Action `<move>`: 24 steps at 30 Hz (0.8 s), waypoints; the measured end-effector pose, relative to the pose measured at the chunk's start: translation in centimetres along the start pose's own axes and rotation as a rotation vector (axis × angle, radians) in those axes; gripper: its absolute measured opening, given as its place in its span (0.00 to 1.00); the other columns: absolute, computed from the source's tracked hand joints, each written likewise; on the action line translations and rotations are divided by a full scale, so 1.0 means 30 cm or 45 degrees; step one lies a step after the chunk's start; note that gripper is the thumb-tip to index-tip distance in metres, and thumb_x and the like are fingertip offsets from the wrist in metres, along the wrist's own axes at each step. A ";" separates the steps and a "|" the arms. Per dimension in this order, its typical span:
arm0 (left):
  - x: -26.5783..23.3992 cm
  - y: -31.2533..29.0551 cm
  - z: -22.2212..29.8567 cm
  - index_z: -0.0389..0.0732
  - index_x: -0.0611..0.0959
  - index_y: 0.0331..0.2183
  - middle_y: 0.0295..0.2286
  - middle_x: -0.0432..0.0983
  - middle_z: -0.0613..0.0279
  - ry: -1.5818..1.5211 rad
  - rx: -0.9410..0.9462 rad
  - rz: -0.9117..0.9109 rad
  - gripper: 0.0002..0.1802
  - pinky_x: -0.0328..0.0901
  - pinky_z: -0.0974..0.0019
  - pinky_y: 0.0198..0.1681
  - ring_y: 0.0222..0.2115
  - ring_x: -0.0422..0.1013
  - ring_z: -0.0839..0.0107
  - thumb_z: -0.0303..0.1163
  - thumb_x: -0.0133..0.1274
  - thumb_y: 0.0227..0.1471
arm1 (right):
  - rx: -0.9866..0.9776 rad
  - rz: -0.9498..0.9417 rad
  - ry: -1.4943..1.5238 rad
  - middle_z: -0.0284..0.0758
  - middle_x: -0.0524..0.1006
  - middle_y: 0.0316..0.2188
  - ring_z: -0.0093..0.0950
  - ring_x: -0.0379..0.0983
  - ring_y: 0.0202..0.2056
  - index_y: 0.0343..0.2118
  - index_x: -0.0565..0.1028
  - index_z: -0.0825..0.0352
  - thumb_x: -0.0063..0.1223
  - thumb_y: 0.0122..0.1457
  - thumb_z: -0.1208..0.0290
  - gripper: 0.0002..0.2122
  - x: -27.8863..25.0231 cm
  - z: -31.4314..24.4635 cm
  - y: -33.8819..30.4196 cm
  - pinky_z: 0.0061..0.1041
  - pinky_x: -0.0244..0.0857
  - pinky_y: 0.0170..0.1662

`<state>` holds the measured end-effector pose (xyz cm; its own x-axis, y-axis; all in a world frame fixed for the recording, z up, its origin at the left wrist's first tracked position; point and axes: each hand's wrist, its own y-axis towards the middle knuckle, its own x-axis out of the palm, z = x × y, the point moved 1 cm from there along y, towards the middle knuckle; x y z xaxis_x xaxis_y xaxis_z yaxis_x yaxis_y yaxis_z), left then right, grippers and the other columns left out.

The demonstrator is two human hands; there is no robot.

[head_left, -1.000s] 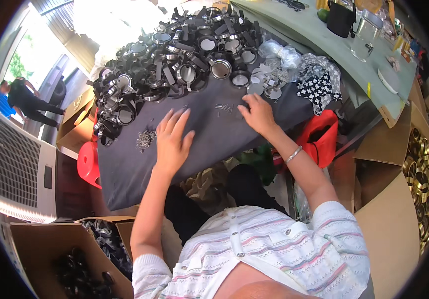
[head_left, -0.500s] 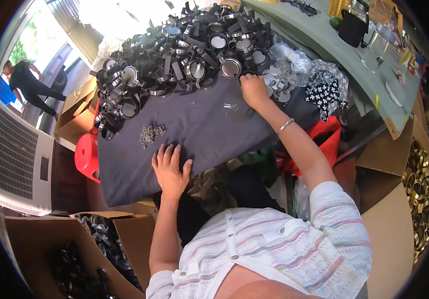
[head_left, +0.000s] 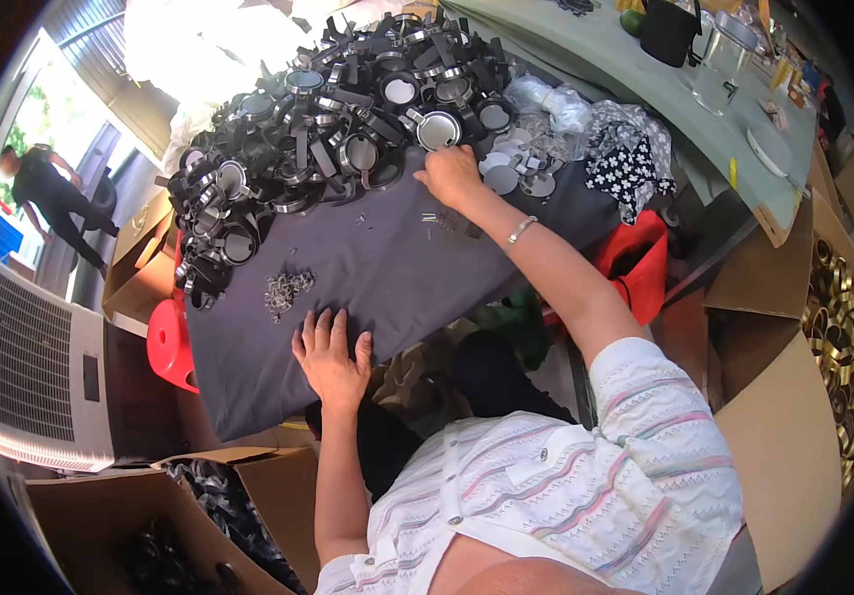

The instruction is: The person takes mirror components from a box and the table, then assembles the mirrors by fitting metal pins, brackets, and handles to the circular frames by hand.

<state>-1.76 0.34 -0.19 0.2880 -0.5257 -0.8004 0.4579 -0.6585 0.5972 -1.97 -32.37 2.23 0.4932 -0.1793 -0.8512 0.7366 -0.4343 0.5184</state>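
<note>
My left hand [head_left: 330, 359] lies open on the dark cloth [head_left: 367, 268], fingers spread, just below a small heap of tiny metal parts [head_left: 288, 292]. My right hand [head_left: 450, 178] is at the front edge of a large pile of watch-like pieces [head_left: 348, 129] with round metal rims and black straps. Its fingers are curled close to one round piece with a shiny face [head_left: 438, 130]; what they hold, if anything, is hidden. Right of that hand lie several thin silvery discs [head_left: 501, 178]. Small metal pins [head_left: 430, 217] are scattered below it.
Clear plastic bags [head_left: 556, 107] and a patterned cloth [head_left: 625, 174] lie at the table's right. A green-topped table [head_left: 715, 149] bears jars. Cardboard boxes stand either side, one with gold-coloured rings [head_left: 839, 347]. A red stool [head_left: 169, 344], an air cooler [head_left: 30, 357] and a person [head_left: 55, 198] are left.
My right hand has moved left, away from the discs, to below the shiny round piece. My left hand stays flat on the cloth. The whole view has shifted slightly.
</note>
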 end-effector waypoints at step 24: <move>-0.004 -0.008 -0.001 0.38 0.77 0.38 0.41 0.71 0.53 -0.043 -0.036 0.081 0.20 0.54 0.50 0.50 0.46 0.63 0.53 0.42 0.52 0.45 | 0.185 -0.456 -0.283 0.43 0.69 0.46 0.40 0.59 0.52 0.42 0.75 0.64 0.43 0.53 0.46 0.25 -0.116 0.276 -0.068 0.44 0.47 0.55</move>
<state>-1.88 0.58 -0.24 0.2886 -0.5841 -0.7586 0.4635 -0.6080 0.6445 -9.03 -38.17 3.44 0.0957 -0.1739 -0.9801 0.7621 -0.6206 0.1845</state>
